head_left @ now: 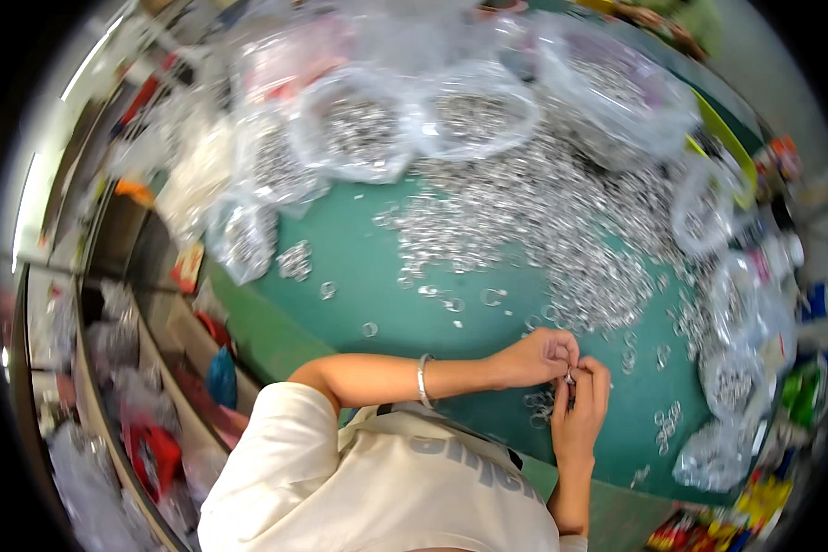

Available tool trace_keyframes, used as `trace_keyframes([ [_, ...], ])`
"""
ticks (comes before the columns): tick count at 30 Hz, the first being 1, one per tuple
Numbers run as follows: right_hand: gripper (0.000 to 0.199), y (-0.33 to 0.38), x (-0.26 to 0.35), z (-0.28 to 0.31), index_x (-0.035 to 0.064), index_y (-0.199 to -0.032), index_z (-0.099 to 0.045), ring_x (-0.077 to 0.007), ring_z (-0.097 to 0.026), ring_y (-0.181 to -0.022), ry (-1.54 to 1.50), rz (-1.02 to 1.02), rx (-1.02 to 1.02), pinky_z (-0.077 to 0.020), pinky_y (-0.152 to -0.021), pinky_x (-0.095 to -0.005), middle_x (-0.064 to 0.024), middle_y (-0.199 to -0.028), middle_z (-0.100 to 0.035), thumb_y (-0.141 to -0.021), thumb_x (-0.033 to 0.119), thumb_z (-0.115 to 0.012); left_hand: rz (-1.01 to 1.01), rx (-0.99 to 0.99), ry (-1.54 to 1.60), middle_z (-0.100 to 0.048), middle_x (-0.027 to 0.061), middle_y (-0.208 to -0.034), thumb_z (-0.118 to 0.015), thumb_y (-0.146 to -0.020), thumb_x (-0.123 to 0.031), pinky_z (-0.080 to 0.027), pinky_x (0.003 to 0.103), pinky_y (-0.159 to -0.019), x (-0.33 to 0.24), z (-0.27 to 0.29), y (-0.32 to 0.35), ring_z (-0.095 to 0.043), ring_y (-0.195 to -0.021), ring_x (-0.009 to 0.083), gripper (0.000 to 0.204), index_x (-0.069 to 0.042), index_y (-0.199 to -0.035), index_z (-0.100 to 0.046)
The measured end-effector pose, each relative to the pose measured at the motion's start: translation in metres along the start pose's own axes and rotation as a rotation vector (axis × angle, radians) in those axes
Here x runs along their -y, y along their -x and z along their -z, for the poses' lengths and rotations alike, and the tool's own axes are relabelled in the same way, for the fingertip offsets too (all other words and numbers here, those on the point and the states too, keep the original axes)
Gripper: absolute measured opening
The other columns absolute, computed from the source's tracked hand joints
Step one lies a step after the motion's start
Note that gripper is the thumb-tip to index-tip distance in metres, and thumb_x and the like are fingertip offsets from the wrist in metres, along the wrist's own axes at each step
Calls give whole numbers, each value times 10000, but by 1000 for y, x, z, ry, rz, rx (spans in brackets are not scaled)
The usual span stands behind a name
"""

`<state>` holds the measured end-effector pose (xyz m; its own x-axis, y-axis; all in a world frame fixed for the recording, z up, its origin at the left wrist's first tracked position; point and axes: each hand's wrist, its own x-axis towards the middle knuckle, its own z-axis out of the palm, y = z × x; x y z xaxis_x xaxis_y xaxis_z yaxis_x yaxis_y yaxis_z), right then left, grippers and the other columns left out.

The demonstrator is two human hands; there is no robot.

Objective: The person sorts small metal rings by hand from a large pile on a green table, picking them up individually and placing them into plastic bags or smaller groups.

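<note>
My left hand (534, 357) and my right hand (583, 405) meet over the near right part of the green table. Both are closed, fingertips pinching a small silver metal piece (569, 376) between them; its exact kind is too small to make out. A few metal rings (537, 402) lie on the table just under my hands. Beyond my fingers spreads a large heap of small silver metal pieces (524, 212), some of them ring-shaped. Single rings, such as one loose ring (370, 329), lie left of my hands.
Open clear plastic bags filled with metal pieces, such as this bag (359, 124), line the table's far side and right edge. A yellow-green bin (729, 143) stands at the far right. Shelves with bags (147, 414) are on the left. Another person's hand (662, 26) shows at the top.
</note>
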<state>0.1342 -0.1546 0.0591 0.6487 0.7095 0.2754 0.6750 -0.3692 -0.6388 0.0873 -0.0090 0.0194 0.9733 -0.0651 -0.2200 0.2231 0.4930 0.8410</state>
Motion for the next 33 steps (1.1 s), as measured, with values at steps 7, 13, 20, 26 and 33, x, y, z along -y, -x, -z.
trace_keyframes([
  [7,258,-8,21,-3,7,-1010,-594,-334,-534,-961,-154,159,340,-439,-811,-407,-142,-1105,-542,-771,41,-687,126,-260,664,-619,81,-954,-517,-945,-200,-497,319,-734,13,16,56,-602,-868,183,158,-53,-952,-573],
  [13,152,-8,-26,32,-18,-938,-629,-273,-576,-782,-9,-276,-35,-473,-680,-350,-121,-866,-617,-788,-3,-655,110,-413,-38,-585,49,-778,-533,-938,-138,-442,295,-581,7,16,65,-545,-673,142,125,-26,-918,-587],
  [20,142,-18,-46,18,-19,-917,-628,-250,-552,-710,194,-203,-55,-455,-668,-357,-130,-834,-607,-781,3,-663,-391,-546,-1182,-534,116,-829,-602,-853,-68,-466,403,-620,-5,21,41,-575,-701,303,158,-36,-1006,-583],
  [26,147,-18,-63,28,-27,-924,-628,-237,-557,-682,253,-295,-90,-463,-656,-344,-126,-827,-613,-786,7,-669,-260,-402,-994,-523,93,-838,-593,-858,-97,-453,386,-599,-7,29,17,-574,-712,260,102,-12,-886,-545],
  [33,192,-36,-43,3,-23,-966,-616,-367,-549,-964,202,-102,31,-435,-865,-418,-191,-990,-600,-804,72,-654,51,-213,482,-494,46,-702,-512,-904,-152,-289,230,-471,-25,46,91,-405,-546,121,179,-47,-759,-511],
])
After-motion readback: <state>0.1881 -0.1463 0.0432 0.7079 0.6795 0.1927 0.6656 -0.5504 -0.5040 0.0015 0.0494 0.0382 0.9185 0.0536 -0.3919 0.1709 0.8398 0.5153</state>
